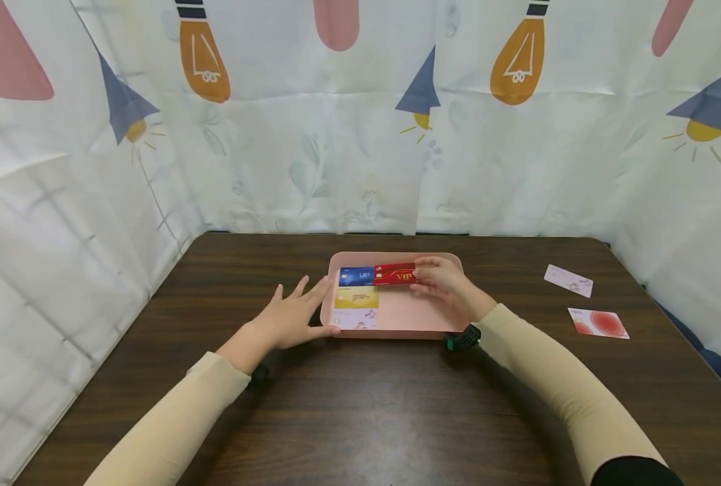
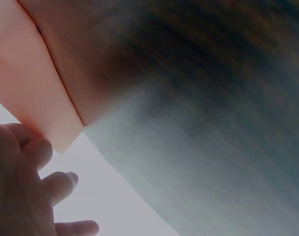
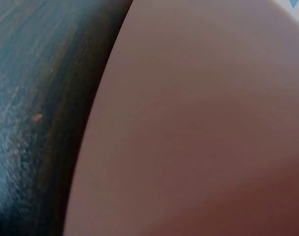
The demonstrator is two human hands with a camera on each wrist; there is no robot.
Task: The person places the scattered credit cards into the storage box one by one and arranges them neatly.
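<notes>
A pink tray (image 1: 418, 317) lies on the table, with a blue VIP card (image 1: 356, 276), a yellow card (image 1: 356, 298) and a pale white VIP card (image 1: 354, 319) stacked in a column along its left side. My right hand (image 1: 448, 283) pinches the right end of a red VIP card (image 1: 393, 274), whose left end meets the blue card's right edge. With fingers spread, my left hand (image 1: 294, 316) touches the tray's left rim. In the left wrist view, fingers (image 2: 36, 152) show beside the tray wall (image 2: 46, 98). The tray (image 3: 188, 123) fills most of the right wrist view, which hides the right fingers.
On the table's right side lie a pale patterned card (image 1: 569, 280) and, nearer, a white card with a red circle (image 1: 599, 323). The dark wooden table (image 1: 360, 405) is bordered by a printed white curtain (image 1: 360, 162) at the back and sides.
</notes>
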